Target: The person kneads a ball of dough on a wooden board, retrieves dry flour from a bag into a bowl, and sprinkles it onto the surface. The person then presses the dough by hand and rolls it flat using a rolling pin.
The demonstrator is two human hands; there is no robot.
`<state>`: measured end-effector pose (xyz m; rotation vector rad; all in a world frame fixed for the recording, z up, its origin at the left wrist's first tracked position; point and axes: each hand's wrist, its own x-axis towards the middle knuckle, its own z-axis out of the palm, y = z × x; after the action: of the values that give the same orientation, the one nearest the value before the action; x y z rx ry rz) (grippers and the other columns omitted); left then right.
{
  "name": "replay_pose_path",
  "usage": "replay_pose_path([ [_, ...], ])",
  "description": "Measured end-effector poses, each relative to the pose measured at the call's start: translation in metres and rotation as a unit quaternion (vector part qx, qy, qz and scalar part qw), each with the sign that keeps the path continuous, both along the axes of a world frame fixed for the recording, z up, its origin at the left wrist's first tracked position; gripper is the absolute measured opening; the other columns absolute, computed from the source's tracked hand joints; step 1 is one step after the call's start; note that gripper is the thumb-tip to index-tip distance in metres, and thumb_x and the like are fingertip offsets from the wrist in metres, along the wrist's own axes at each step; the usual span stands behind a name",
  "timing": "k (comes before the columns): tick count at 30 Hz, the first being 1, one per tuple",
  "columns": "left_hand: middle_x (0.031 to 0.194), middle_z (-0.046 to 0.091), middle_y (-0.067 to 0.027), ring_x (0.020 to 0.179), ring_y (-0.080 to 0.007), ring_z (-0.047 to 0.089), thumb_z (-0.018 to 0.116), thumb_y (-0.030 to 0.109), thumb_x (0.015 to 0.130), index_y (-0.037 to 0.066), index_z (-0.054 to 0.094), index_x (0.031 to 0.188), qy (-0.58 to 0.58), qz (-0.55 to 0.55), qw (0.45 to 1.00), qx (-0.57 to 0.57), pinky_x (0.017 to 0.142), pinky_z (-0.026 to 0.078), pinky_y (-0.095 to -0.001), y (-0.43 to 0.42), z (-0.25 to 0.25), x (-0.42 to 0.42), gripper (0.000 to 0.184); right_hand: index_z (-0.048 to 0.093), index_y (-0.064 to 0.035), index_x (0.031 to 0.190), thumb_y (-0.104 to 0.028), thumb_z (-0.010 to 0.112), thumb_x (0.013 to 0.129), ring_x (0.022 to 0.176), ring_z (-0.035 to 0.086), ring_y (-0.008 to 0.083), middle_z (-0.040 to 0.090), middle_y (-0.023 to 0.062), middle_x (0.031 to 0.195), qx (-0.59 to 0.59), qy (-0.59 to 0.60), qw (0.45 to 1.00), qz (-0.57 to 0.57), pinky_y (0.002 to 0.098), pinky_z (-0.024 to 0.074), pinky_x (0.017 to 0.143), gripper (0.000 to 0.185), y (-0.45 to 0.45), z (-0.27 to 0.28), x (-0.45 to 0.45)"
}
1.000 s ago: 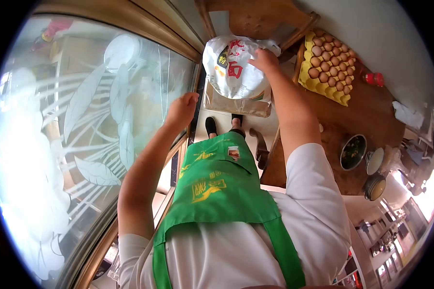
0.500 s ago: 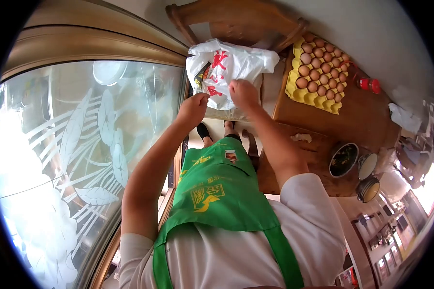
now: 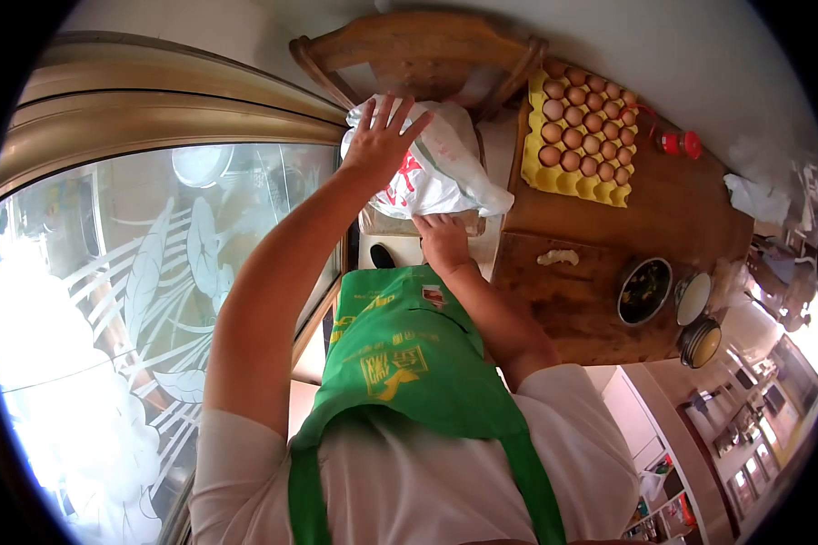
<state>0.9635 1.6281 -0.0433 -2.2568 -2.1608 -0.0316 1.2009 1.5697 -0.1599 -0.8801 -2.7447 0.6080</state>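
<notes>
A white plastic bag point(image 3: 452, 156) with red printed characters lies bunched on the seat of a wooden chair point(image 3: 418, 45). My left hand point(image 3: 384, 145) rests flat on the bag's upper left part, its fingers spread wide. At the bag's near edge is my right hand point(image 3: 445, 243), with its fingers stretched out against the plastic. Whatever the bag contains is hidden.
Right of the chair, a wooden table point(image 3: 691, 204) bears a yellow egg tray point(image 3: 577, 188) with many brown eggs, a red-lidded jar point(image 3: 680, 143), a pale lump point(image 3: 557, 258) and several bowls, one a dark bowl point(image 3: 645, 291). An etched glass door point(image 3: 182, 272) stands at left.
My left hand has opened from a fist and moved up onto the bag. My right hand has come down to the near edge and loosened. The bag has folded over, covering part of the lettering.
</notes>
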Motion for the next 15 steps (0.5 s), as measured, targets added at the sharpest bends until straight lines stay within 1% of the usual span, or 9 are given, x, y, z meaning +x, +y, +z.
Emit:
replay_pose_path([
  [3, 0.151, 0.050, -0.0113, 0.147, -0.0377, 0.037, 0.068, 0.009, 0.084, 0.025, 0.046, 0.154, 0.047, 0.017, 0.997, -0.051, 0.123, 0.027, -0.0568, 0.023, -0.020, -0.018, 0.075, 0.073, -0.0159, 0.117, -0.013, 0.065, 0.083, 0.091, 0.068, 0.0242, 0.072, 0.0033, 0.100, -0.018, -0.028, 0.999, 0.009, 0.0432, 0.0508, 0.080, 0.035, -0.001, 0.003, -0.004],
  [5, 0.140, 0.060, -0.0090, 0.144, -0.0350, 0.042, 0.064, 0.012, 0.087, 0.024, 0.053, 0.149, 0.035, 0.079, 0.979, -0.187, 0.123, 0.026, -0.0554, 0.032, -0.030, -0.022, 0.064, 0.073, -0.0154, 0.118, -0.014, 0.065, 0.084, 0.091, 0.069, 0.0251, 0.072, 0.0041, 0.101, -0.029, -0.042, 0.999, 0.012, 0.0441, 0.0518, 0.079, 0.035, 0.001, 0.006, -0.007],
  [6, 0.129, 0.065, -0.0074, 0.140, -0.0316, 0.046, 0.062, 0.011, 0.086, 0.020, 0.066, 0.133, 0.019, 0.098, 0.978, -0.182, 0.123, 0.025, -0.0538, 0.032, -0.031, -0.021, 0.048, 0.072, -0.0134, 0.119, -0.014, 0.065, 0.086, 0.090, 0.070, 0.0264, 0.073, 0.0057, 0.104, -0.070, -0.049, 0.996, 0.004, 0.0448, 0.0534, 0.079, 0.034, 0.003, 0.012, -0.009],
  [7, 0.129, 0.065, -0.0074, 0.140, -0.0316, 0.046, 0.062, 0.011, 0.086, 0.020, 0.066, 0.133, 0.015, 0.103, 0.978, -0.182, 0.123, 0.025, -0.0538, 0.030, -0.033, -0.021, 0.048, 0.072, -0.0115, 0.120, -0.014, 0.064, 0.089, 0.089, 0.071, 0.0276, 0.073, 0.0074, 0.106, -0.111, -0.058, 0.992, -0.001, 0.0455, 0.0550, 0.079, 0.033, 0.004, 0.019, -0.008],
  [9, 0.124, 0.067, -0.0093, 0.136, -0.0324, 0.050, 0.061, 0.010, 0.084, 0.018, 0.074, 0.115, -0.065, 0.091, 0.987, -0.114, 0.122, 0.027, -0.0550, 0.021, -0.037, -0.027, 0.034, 0.071, -0.0088, 0.120, -0.014, 0.063, 0.092, 0.089, 0.072, 0.0279, 0.074, 0.0100, 0.107, -0.140, -0.056, 0.989, 0.007, 0.0436, 0.0567, 0.077, 0.030, 0.011, 0.046, -0.002],
  [11, 0.124, 0.066, -0.0084, 0.137, -0.0323, 0.048, 0.063, 0.011, 0.084, 0.017, 0.074, 0.108, -0.068, 0.063, 0.995, -0.047, 0.123, 0.026, -0.0551, -0.002, -0.019, -0.025, 0.027, 0.069, -0.0062, 0.119, -0.014, 0.062, 0.095, 0.089, 0.073, 0.0281, 0.074, 0.0125, 0.107, -0.173, -0.055, 0.983, 0.012, 0.0418, 0.0585, 0.075, 0.027, 0.026, 0.092, -0.001],
  [12, 0.124, 0.065, -0.0075, 0.138, -0.0322, 0.047, 0.064, 0.013, 0.083, 0.015, 0.074, 0.101, -0.069, 0.033, 0.997, 0.022, 0.123, 0.025, -0.0552, -0.017, -0.006, -0.023, 0.021, 0.070, -0.0061, 0.118, -0.016, 0.063, 0.097, 0.087, 0.074, 0.0273, 0.075, 0.0130, 0.106, -0.271, 0.029, 0.962, -0.018, 0.0389, 0.0590, 0.075, 0.025, 0.039, 0.120, 0.000],
  [13, 0.124, 0.065, -0.0075, 0.138, -0.0322, 0.047, 0.064, 0.013, 0.083, 0.015, 0.074, 0.101, -0.071, 0.039, 0.997, 0.020, 0.123, 0.025, -0.0552, -0.031, 0.006, -0.023, 0.021, 0.071, -0.0061, 0.116, -0.019, 0.065, 0.098, 0.085, 0.074, 0.0265, 0.075, 0.0135, 0.105, -0.365, 0.110, 0.923, -0.047, 0.0360, 0.0596, 0.074, 0.023, 0.053, 0.144, 0.000],
  [15, 0.128, 0.063, -0.0031, 0.141, -0.0307, 0.045, 0.070, 0.011, 0.080, 0.015, 0.071, 0.102, -0.089, 0.017, 0.994, 0.065, 0.123, 0.026, -0.0570, -0.067, 0.031, -0.021, 0.023, 0.073, -0.0064, 0.115, -0.022, 0.063, 0.101, 0.086, 0.075, 0.0240, 0.076, 0.0135, 0.103, -0.391, 0.149, 0.902, -0.105, 0.0324, 0.0591, 0.073, 0.023, 0.088, 0.173, 0.000],
])
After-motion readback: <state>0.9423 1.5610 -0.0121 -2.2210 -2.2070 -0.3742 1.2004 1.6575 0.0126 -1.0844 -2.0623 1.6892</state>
